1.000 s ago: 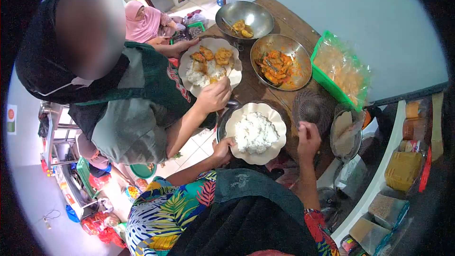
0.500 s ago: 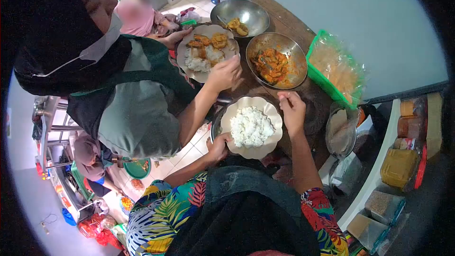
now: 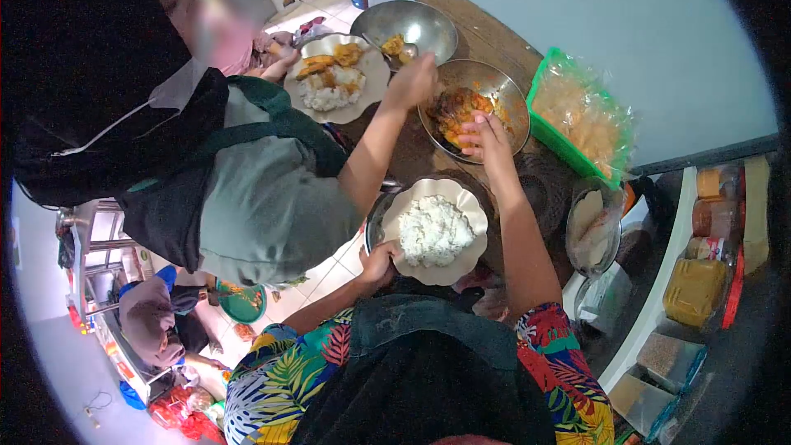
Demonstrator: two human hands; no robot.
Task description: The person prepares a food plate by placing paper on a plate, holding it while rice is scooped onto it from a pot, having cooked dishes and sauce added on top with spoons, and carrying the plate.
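Note:
My left hand (image 3: 379, 262) is closed on the left rim of a scalloped cream plate (image 3: 474, 257) that carries a mound of white rice (image 3: 437, 231). Beyond it, my right hand (image 3: 488, 138) is over the near right part of a metal bowl (image 3: 521, 99) of orange-red saucy food (image 3: 457, 115). Its fingers are stretched and apart, and I see nothing held in them. To the left, a co-worker holds a similar plate (image 3: 362, 95) with rice and yellow-orange food. That person's other hand (image 3: 414, 82) is between the two metal bowls.
A wider metal bowl (image 3: 437, 25) with some yellow food stands at the back of the wooden table (image 3: 478, 21). A green basket (image 3: 568, 147) of plastic-wrapped crackers is at the right. Shelved containers (image 3: 695, 290) line the right side. Another person (image 3: 152, 321) crouches at lower left.
My right hand has moved forward from beside the rice plate to over the bowl of orange-red food, its fingers extending. The co-worker's nearer hand has left their plate and moved toward the bowls.

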